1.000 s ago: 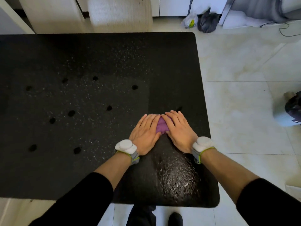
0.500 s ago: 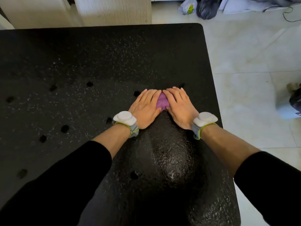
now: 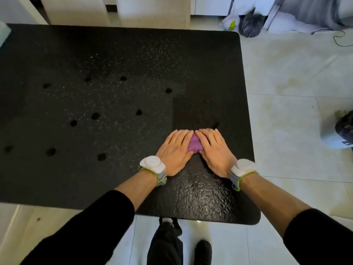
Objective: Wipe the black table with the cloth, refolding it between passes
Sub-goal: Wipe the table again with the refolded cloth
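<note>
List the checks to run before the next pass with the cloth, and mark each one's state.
1. Both hands on the cloth: left hand and right hand lie flat on the small purple cloth: ok.
2. Cloth against the black speckled table: ok.
3. Cloth's fold and clean side: mostly hidden under the hands: cannot tell.
4. Wiped lane: wet glossy streak runs from the hands to the near edge: ok.
5. Whole top wiped: white specks cover the left and far parts: not ok.
</note>
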Available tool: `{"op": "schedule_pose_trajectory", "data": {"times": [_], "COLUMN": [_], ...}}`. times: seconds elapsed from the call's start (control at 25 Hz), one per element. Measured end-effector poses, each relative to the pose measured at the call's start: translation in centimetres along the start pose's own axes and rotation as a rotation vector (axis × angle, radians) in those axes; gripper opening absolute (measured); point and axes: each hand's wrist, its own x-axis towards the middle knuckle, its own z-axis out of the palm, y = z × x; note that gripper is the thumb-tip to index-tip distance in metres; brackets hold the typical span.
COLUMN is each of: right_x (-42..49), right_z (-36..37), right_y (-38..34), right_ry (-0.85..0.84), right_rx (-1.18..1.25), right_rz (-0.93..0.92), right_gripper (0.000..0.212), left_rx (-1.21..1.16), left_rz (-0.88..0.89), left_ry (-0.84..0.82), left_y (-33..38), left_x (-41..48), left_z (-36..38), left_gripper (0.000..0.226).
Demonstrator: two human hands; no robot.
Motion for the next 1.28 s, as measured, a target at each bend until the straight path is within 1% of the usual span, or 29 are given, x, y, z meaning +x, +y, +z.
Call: {"op": "schedule_pose_trajectory", "data": {"times": [0.24, 0.32, 0.6, 0.8, 0.88, 1.0, 1.28], "right_x": [-7.1, -8.5, -7.8, -2.2, 2.5, 6.6, 19.1], "right_z": [0.7, 0.8, 0.9, 0.3, 0.2, -0.6, -1.7], "right_y": [-3.9, -4.7, -4.2, -2.9, -1.5, -0.3, 3.6], "right_ry": [-0.042, -0.057, -0.074, -0.050, -0.059, -0.038, 0.032], "right_rx": [-0.013, -0.013, -0.061, -0.038, -0.023, -0.026, -0.021], "right_rz": [-0.020, -0.023, -0.046, -0.020, 0.003, 0.011, 0.055], "right_gripper": [0.066, 0.066, 0.066, 0.066, 0.065, 0.064, 0.062], "left_rx": [0.010, 0.008, 0.017, -0.010, -0.011, -0.007, 0.015], "left_rz": [-0.058, -0.072, -0.016, -0.025, -0.021, -0.011, 0.007], "left_ry": [0.012, -0.013, -0.004, 0.012, -0.012, 0.008, 0.026], "left_y": [5.4, 6.4, 5.3, 1.3, -2.4, -5.4, -14.5], "left_x": [-7.6, -9.1, -8.6, -4.3, -0.6, 2.7, 13.2], "left_z": [1.0, 1.1, 1.4, 0.4, -0.1, -1.0, -2.9], "left_gripper": [0.064, 0.065, 0.065, 0.065, 0.066, 0.066, 0.067]}}
